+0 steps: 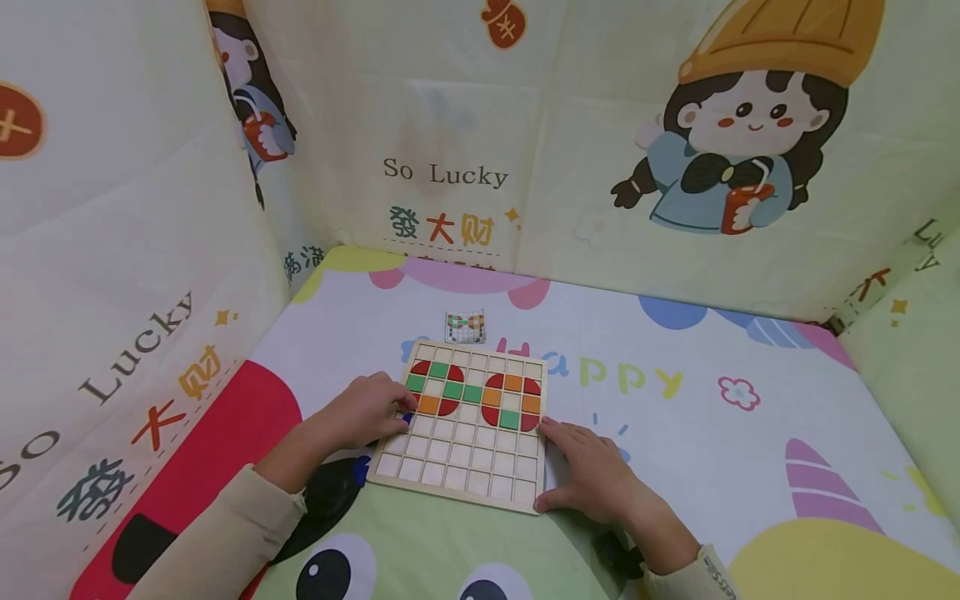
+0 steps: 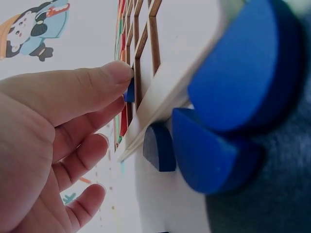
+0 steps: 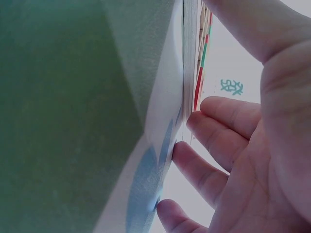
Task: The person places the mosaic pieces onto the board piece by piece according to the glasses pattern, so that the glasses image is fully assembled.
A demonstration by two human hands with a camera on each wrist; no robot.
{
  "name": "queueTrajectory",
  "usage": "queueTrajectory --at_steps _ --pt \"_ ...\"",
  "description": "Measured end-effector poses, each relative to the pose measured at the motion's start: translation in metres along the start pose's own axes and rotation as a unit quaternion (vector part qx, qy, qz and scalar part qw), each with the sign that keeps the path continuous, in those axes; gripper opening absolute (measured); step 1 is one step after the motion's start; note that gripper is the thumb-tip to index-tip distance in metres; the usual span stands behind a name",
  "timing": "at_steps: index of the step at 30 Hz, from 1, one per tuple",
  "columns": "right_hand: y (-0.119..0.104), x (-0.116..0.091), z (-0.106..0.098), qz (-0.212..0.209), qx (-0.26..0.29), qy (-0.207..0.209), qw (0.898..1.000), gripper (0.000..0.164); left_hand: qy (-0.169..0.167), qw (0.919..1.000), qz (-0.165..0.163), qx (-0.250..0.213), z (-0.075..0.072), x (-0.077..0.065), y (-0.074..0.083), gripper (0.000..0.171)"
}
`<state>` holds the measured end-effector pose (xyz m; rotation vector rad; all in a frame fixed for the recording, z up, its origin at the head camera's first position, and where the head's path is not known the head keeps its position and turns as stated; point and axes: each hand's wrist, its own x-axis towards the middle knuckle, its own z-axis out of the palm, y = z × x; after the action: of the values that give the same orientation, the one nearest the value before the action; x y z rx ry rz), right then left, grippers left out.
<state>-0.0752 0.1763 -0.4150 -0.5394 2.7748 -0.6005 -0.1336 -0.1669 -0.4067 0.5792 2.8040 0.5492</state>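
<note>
A wooden grid board lies on the table, with red quarter-round pieces and green and orange square tiles filling parts of its upper rows. At its left edge my left hand pinches a small blue piece between thumb and index finger, over the grid; the other fingers are spread loosely below. My right hand rests along the board's right edge, its fingers fairly straight and the thumb at the near right corner. Beside the board's left side lie several blue rounded pieces, mostly hidden by the left arm in the head view.
Just beyond the board's far edge is a small pattern card printed with a similar coloured design. The printed tablecloth spreads to the right. Printed cloth walls stand at the back and on both sides.
</note>
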Motion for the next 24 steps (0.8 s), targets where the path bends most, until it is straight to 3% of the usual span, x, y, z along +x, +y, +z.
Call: queueTrajectory --at_steps 11,24 --pt "0.000 0.000 -0.001 0.005 0.003 -0.005 1.000 0.104 -0.005 0.9988 -0.018 -0.045 0.001 0.000 -0.002 0.030" --pt "-0.002 0.000 -0.004 0.011 0.005 -0.010 1.000 0.104 0.001 0.9964 -0.057 -0.062 -0.014 -0.022 -0.019 0.039"
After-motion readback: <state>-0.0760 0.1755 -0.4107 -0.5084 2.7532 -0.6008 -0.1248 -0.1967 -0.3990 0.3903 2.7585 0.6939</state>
